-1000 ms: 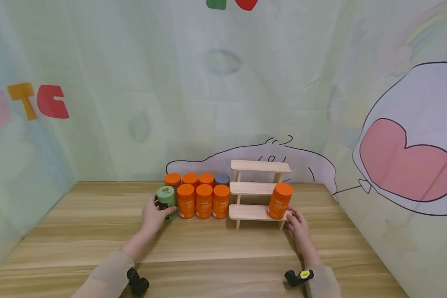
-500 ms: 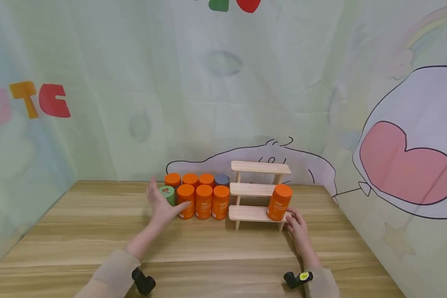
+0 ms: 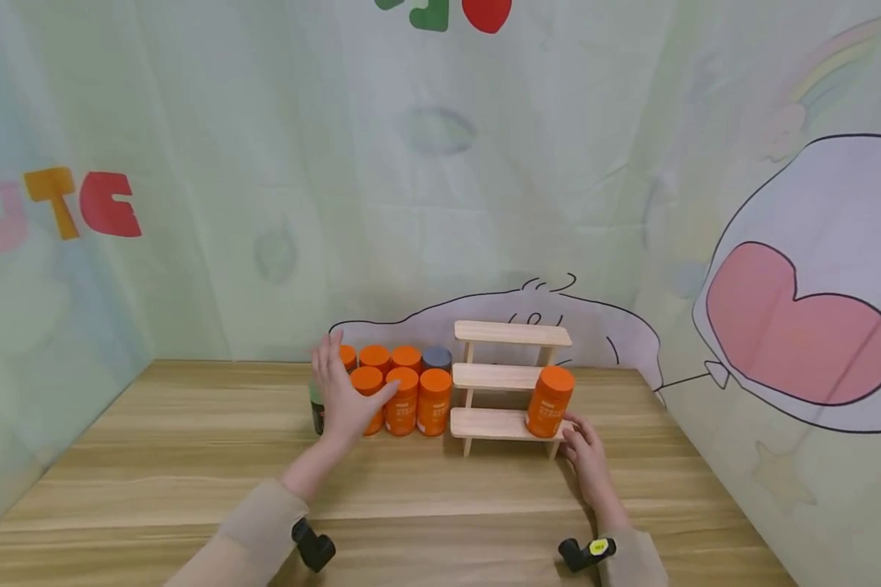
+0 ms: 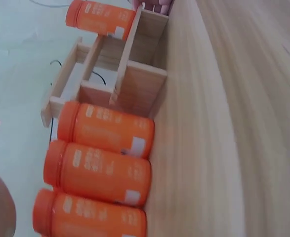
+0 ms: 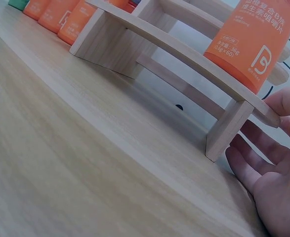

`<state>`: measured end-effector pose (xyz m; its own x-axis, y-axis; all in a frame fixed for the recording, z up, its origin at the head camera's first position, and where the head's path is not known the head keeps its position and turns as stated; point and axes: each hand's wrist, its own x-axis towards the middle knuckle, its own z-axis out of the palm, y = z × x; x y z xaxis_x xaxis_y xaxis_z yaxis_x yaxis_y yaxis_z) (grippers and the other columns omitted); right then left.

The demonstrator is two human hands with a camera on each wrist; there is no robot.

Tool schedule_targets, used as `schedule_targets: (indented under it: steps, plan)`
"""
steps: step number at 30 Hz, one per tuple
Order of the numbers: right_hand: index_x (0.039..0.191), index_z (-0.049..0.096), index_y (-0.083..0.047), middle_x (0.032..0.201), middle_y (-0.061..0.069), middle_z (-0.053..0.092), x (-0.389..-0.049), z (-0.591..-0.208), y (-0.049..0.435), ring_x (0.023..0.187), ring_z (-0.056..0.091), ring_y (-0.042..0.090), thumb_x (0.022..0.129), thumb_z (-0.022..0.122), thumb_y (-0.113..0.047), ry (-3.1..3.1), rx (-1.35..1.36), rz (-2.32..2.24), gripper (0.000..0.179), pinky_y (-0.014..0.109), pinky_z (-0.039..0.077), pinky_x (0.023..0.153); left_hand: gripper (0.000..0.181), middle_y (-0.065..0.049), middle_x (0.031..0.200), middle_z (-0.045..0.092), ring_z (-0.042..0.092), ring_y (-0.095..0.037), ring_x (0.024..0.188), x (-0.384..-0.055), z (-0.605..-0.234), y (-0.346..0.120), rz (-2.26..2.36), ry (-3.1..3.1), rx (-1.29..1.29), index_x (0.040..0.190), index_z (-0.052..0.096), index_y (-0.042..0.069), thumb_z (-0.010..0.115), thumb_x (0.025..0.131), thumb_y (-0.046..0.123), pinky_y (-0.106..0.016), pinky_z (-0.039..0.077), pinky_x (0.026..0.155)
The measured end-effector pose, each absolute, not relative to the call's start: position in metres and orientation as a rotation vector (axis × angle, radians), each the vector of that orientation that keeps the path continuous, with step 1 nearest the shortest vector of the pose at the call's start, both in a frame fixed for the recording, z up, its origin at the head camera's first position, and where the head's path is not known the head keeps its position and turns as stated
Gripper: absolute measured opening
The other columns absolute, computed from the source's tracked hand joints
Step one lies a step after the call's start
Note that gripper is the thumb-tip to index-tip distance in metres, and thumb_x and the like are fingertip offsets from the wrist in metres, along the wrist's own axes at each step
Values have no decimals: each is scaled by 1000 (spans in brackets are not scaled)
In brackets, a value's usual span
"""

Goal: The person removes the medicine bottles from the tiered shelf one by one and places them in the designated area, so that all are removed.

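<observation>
My left hand [image 3: 347, 403], fingers spread and thumb out to the right, hovers before the left part of a group of jars. Its thumb tip overlaps the middle front orange jar [image 3: 402, 413]; contact cannot be told. Partly hidden behind it are a green-lidded jar [image 3: 316, 406] and another orange jar [image 3: 367, 380]. My right hand [image 3: 589, 461] holds the right end of the lowest board of a three-step wooden stand [image 3: 488, 421], its fingers [image 5: 248, 168] curled below the board. On that board, at its right end, an orange jar [image 5: 253, 39] stands upright.
Behind the front row are more orange-lidded jars [image 3: 375, 356] and one with a blue-grey lid [image 3: 436, 357]. The jars stand close together, just left of the stand. A printed curtain [image 3: 264, 163] hangs behind the wood-grain table [image 3: 411, 505].
My left hand has let go of the green-lidded jar and moved right with its fingers spread, across the front of the orange jars. My right hand stays at the stand's end.
</observation>
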<state>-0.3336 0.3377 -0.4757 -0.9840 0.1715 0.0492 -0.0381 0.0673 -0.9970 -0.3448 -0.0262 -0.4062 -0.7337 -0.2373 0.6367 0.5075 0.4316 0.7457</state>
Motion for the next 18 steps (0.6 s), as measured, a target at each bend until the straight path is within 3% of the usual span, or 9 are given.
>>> schedule_targets:
  steps: [3,6,12,15,18]
  plan:
    - [142,34,7,146,21,28,-334,-475,339,94,49,-2,103,34,-11,-2173,-137,2037,43,10,47,80,119,-22,161,10,-2,-45,148,-347,-400,-13,-1368,-1976,-278,153,18,4,64,72,77,-69,-2,114]
    - [142,34,7,146,21,29,-334,-475,341,94,50,-2,104,34,-12,-2172,-141,2034,43,10,47,80,115,-21,161,10,0,-43,148,-347,-392,4,-1398,-1973,-348,153,18,4,66,75,73,-68,0,115]
    - [143,34,5,147,21,28,-333,-475,341,95,50,-2,103,34,-12,-2185,-145,2035,43,9,47,81,111,-17,162,10,14,-40,147,-343,-389,39,-1596,-1989,-476,155,16,9,83,74,45,-66,16,116]
    - [139,40,6,139,21,35,-332,-480,341,98,52,5,103,39,-16,-2127,-35,2037,42,11,48,80,113,-16,163,9,16,-39,148,-341,-390,55,-1698,-2030,-501,157,12,13,86,73,32,-64,19,116]
    - [135,43,7,132,22,39,-332,-484,340,102,52,11,101,43,-21,-2088,44,2028,43,12,48,79,116,-13,164,8,13,-37,150,-339,-392,69,-1780,-2067,-541,158,9,17,87,73,30,-63,18,116]
